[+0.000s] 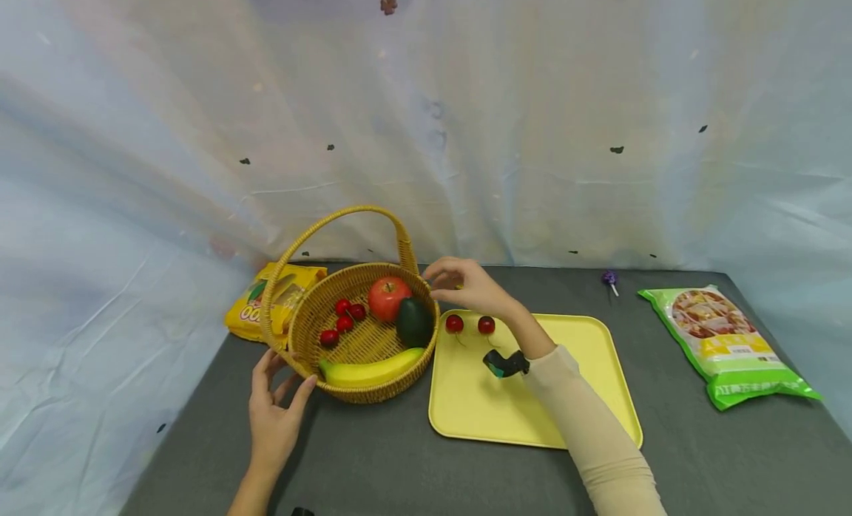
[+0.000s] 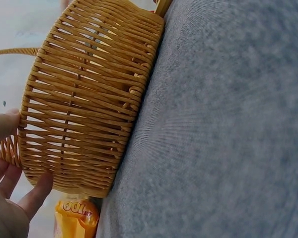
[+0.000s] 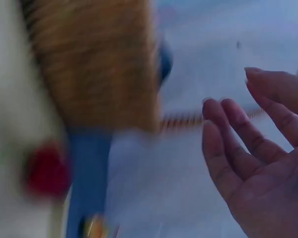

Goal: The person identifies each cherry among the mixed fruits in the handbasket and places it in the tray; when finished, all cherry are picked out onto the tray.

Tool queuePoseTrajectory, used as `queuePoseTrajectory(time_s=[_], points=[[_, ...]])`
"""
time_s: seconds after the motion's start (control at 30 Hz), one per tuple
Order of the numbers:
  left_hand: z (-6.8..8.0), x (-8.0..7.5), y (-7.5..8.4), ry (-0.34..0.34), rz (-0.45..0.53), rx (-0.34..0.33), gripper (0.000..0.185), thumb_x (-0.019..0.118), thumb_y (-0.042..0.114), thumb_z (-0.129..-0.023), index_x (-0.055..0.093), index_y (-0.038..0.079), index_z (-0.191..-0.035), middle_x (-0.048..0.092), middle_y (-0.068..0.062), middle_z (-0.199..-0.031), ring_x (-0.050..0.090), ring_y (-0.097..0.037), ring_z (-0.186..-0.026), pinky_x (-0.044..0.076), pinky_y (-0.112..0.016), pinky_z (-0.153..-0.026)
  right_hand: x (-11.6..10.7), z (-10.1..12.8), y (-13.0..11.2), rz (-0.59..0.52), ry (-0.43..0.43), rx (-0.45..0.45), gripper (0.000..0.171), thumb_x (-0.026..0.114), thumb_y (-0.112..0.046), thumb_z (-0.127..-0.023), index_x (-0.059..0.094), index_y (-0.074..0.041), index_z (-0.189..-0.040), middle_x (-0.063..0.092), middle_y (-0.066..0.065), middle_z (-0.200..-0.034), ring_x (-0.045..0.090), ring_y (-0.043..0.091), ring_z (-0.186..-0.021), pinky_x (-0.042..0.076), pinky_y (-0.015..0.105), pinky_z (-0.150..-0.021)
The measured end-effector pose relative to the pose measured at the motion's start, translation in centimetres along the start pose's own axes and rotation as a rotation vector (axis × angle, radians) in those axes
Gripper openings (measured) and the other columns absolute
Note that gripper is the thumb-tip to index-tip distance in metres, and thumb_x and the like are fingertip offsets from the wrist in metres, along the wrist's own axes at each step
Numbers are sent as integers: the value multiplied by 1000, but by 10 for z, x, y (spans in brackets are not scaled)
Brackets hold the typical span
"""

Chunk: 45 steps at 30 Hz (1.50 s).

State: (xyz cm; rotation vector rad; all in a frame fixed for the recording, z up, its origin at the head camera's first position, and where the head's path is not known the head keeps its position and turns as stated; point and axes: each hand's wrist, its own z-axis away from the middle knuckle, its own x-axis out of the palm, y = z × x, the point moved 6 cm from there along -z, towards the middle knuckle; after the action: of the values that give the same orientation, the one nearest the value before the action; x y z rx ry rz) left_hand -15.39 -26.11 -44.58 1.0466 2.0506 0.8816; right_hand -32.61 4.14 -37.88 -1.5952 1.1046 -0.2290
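The round woven wicker basket with its arched handle [image 1: 364, 331] stands on the dark grey table [image 1: 699, 457], touching the left edge of the flat yellow plastic tray [image 1: 532, 387]. Inside it lie a red apple [image 1: 389, 297], a dark green avocado [image 1: 414, 321], a yellow banana [image 1: 370, 370] along the near wall and four small red cherries [image 1: 342, 320]. Two more red cherries [image 1: 470, 324] lie apart on the tray's far left corner, so by my reading the fruit is going across from basket to tray: two pieces over, most still in the basket. The left hand [image 1: 274, 416] rests with straight fingers against the basket's near left wall, steadying it without gripping; the left wrist view shows fingertips [image 2: 37, 194] on the weave. The right hand [image 1: 466, 285] hovers at the basket's right rim, beside the handle's foot, fingers loosely bent and holding nothing, as the blurred right wrist view also suggests. The handle arches over the fruit and could get in the reaching hand's way. Behind the basket lies a yellow snack packet [image 1: 269, 303]; well to the right lie a green food bag [image 1: 725, 346] and a small purple lollipop [image 1: 609, 279].
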Motion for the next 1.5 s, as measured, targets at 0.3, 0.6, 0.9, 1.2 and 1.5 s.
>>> queuePoseTrajectory(time_s=[0.3,0.6,0.9,1.2,1.5], points=[[-1,0,-1,-7,17,-7,80,71,-18,-82,36,2,-151,45,-21,-138,48,-17,-123,50,-13,-92,79,-74,-28,-27,-248,8,32,66,-3,-95,63,5,-126,62,18,-126,64,34,-109,56,29,-91],[0,-1,2,-13,23,-44,78,71,-13,-85,36,7,-152,46,-18,-139,48,-20,-122,50,-12,-92,142,-106,-15,-63,-417,90,40,66,0,-95,58,6,-133,59,22,-131,61,34,-116,54,22,-88],[0,0,1,-17,26,-20,78,71,-15,-85,36,6,-152,45,-21,-138,48,-15,-123,51,-13,-92,163,-111,10,-98,-444,233,39,64,7,-94,58,7,-132,58,26,-132,54,39,-123,55,22,-85],[0,-1,1,-13,18,-18,78,71,-15,-84,37,6,-152,46,-21,-137,48,-15,-123,50,-12,-91,176,-106,13,23,-529,266,38,66,9,-90,62,5,-128,62,21,-128,57,35,-121,55,20,-82],[0,-2,-2,-8,6,-5,80,71,-17,-82,37,4,-151,45,-22,-136,49,-14,-122,52,-14,-91,187,-103,17,40,-603,296,37,71,5,-88,66,0,-124,65,14,-125,60,27,-115,54,19,-83]])
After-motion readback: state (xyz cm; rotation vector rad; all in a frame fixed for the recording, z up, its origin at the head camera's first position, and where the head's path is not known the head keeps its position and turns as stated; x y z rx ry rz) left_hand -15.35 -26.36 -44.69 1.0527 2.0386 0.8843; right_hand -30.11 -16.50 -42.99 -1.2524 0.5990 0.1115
